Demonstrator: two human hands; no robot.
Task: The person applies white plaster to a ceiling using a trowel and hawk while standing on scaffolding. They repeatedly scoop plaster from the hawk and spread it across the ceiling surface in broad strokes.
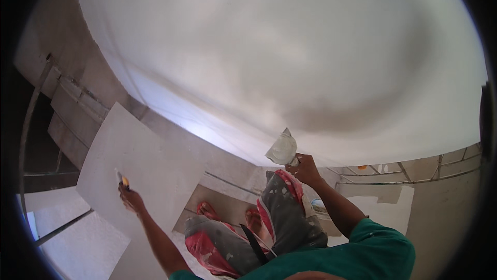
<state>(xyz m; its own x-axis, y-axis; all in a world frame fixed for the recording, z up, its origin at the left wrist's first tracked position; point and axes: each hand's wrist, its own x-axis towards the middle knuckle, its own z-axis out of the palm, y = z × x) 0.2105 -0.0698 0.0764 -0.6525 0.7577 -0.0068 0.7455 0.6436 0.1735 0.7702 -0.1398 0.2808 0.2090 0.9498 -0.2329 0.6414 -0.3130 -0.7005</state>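
My right hand (305, 170) grips a wide putty knife (282, 148) by its handle. A thick lump of white putty covers its blade, which is raised in front of the freshly coated white wall (331, 47). On the left my arm is stretched out, and my left hand (131, 199) is closed on a smaller putty knife (123, 179) with an orange-yellow part. That knife is over a large pale board (150, 150); whether it touches the board I cannot tell.
My feet, in red sandals (206, 210), stand on a brownish plank (217, 200). Scaffold tubes rise at the left (28, 124), and a metal scaffold frame (404, 172) runs along the right. Bare grey wall (62, 37) borders the white coat at the upper left.
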